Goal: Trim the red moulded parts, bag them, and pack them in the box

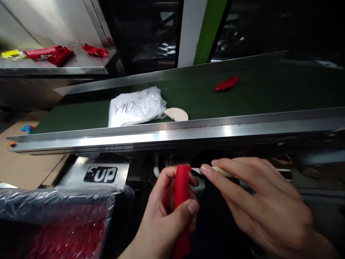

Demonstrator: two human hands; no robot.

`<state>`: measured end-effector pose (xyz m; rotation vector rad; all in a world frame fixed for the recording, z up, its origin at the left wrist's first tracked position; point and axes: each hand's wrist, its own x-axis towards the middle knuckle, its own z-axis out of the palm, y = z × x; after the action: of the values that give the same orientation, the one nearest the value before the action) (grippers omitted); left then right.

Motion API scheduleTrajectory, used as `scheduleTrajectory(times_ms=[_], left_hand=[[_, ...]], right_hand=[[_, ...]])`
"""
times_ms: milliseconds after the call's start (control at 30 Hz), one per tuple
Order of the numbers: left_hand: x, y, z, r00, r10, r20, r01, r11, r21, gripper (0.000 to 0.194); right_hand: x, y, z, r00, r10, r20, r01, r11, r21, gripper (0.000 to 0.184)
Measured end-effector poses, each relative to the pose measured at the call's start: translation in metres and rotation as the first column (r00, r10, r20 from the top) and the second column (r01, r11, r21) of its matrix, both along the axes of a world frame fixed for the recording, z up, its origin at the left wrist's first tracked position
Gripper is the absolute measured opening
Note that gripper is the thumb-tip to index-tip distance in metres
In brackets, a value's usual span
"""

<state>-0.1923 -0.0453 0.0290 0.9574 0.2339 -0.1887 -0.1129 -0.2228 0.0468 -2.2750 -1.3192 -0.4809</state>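
Observation:
My left hand (169, 212) is closed around a long red plastic part (182, 187), which stands roughly upright in front of the conveyor. Between the fingers of my right hand (264, 201) is a slim knife (221, 172) with a pale handle. Its short blade points left and meets the upper right edge of the red part, where a small red sliver shows. My left fingers and palm cover part of the red piece, and its lower end runs toward the bottom of the view.
Across the view runs a green conveyor belt (194, 97) with metal side rails. On it are a white plastic bag (134, 106), a cream disc piece (177, 114) and a red part (228, 83). Red pieces (54, 54) lie on a steel shelf. A plastic-lined bin (110, 212) holds red parts at lower left.

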Motion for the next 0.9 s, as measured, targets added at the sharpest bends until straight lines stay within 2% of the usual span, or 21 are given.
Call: scheduleTrajectory(times_ms=[67,200,300,433,567,800,900], left_hand=[[0.0005,0.0008,-0.0013,1.0,-0.018,0.012,0.019,0.999,-0.027,0.029],[0.0008,0.0019,-0.0053,0.996,-0.074,0.057,0.084,0.978,-0.191,0.025],[0.0008,0.0033,-0.0064,0.991,-0.108,0.073,0.124,0.956,-0.267,0.022],[0.0017,0.006,-0.0028,0.981,-0.173,0.089,0.193,0.925,-0.328,0.022],[0.0022,0.0054,0.0004,0.978,-0.176,0.11,0.205,0.9,-0.384,0.02],[-0.0003,0.0015,-0.0046,0.967,-0.196,0.162,0.249,0.86,-0.446,0.023],[-0.0007,0.0012,-0.0048,0.966,-0.223,0.129,0.257,0.859,-0.444,0.024]], right_hand=[[-0.0001,0.0,0.0018,1.0,-0.01,0.001,0.01,1.0,0.024,0.052],[-0.0005,0.0026,0.0088,0.999,-0.005,-0.039,0.007,0.999,0.054,0.04],[-0.0017,0.0052,0.0103,0.999,-0.004,-0.051,0.008,0.997,0.073,0.038],[-0.0031,0.0078,0.0071,0.999,-0.003,-0.048,0.008,0.995,0.097,0.039],[-0.003,0.0082,0.0059,1.0,0.002,-0.03,0.001,0.995,0.102,0.037],[-0.005,0.0082,0.003,1.0,0.0,-0.02,0.002,0.994,0.109,0.037],[-0.0067,0.0071,0.0015,0.999,0.005,-0.034,0.0,0.992,0.124,0.037]])
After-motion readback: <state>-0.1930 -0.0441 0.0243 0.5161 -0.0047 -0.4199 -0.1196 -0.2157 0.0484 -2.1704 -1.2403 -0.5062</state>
